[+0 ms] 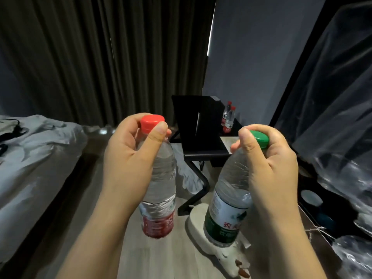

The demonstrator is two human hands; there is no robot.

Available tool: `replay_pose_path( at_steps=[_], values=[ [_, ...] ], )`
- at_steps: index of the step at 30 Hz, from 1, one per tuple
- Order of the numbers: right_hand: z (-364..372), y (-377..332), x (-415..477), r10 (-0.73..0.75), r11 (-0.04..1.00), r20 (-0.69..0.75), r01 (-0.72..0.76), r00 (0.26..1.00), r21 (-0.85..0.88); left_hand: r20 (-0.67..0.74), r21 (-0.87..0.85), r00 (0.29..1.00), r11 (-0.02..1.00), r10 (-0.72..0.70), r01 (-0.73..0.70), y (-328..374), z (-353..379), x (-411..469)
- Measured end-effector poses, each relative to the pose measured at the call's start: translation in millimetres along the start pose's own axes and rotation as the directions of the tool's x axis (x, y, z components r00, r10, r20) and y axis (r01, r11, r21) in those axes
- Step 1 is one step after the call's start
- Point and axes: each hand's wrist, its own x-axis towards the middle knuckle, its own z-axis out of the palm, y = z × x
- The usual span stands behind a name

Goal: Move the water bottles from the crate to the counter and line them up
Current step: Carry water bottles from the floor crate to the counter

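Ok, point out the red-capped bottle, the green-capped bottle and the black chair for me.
red-capped bottle (161,178): head view, on its clear body.
green-capped bottle (225,216): head view, on its white and green label.
black chair (193,117): head view, on its backrest.

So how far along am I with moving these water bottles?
Done: two red-capped bottles stand together on the far dark surface. In hand: left hand holds a red-capped bottle, right hand a green-capped bottle. Left: placing both; remaining crate bottles aren't visible.

We held one bottle (159,178) left of another bottle (227,202); two bottles (229,117) stood beyond on the counter (234,128), a bed (30,158) lay left.
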Motion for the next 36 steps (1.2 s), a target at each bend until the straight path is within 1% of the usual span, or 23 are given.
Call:
replay_pose_path(
  at_steps=[2, 6, 13, 15, 19, 25, 28, 32, 36],
  values=[
    [24, 18, 27, 0.001, 1.000, 0.003, -0.001, 1.000, -0.003, 0.002, -0.005, 1.000, 1.000, -0.025, 0.025, -23, 0, 33],
    [71, 59, 86, -0.009, 1.000, 0.026, 0.008, 1.000, 0.015, -0.021, -0.017, 1.000, 1.000, -0.019, 0.019, -67, 9, 99],
    [141, 118, 200, -0.007, 0.999, 0.067, 0.004, 0.998, 0.033, -0.012, 0.045, 1.000, 0.999, 0.000, 0.000, -128, 32, 219],
    [160, 135, 225, 0.000, 1.000, 0.081, -0.001, 0.997, 0.014, -0.010, 0.053, 1.000, 0.999, -0.011, 0.011, -148, 36, 248],
    [197, 172, 270, 0.030, 0.999, 0.098, -0.027, 0.995, -0.034, 0.043, 0.050, 0.998, 0.998, -0.049, 0.047, -195, 45, 304],
    [263, 233, 333, 0.106, 0.989, 0.031, -0.102, 0.994, -0.109, 0.153, -0.016, 0.985, 0.996, -0.084, 0.087, -274, 48, 405],
    [296, 258, 366, 0.143, 0.973, -0.005, -0.141, 0.990, -0.185, 0.237, -0.029, 0.965, 0.993, -0.108, 0.118, -310, 51, 462],
    [328, 288, 408, 0.162, 0.957, -0.118, -0.185, 0.980, -0.222, 0.318, -0.049, 0.942, 0.990, -0.110, 0.132, -355, 64, 535],
    [352, 324, 447, 0.208, 0.937, -0.156, -0.243, 0.965, -0.251, 0.389, -0.042, 0.913, 0.987, -0.124, 0.153, -397, 85, 588]
  ],
)
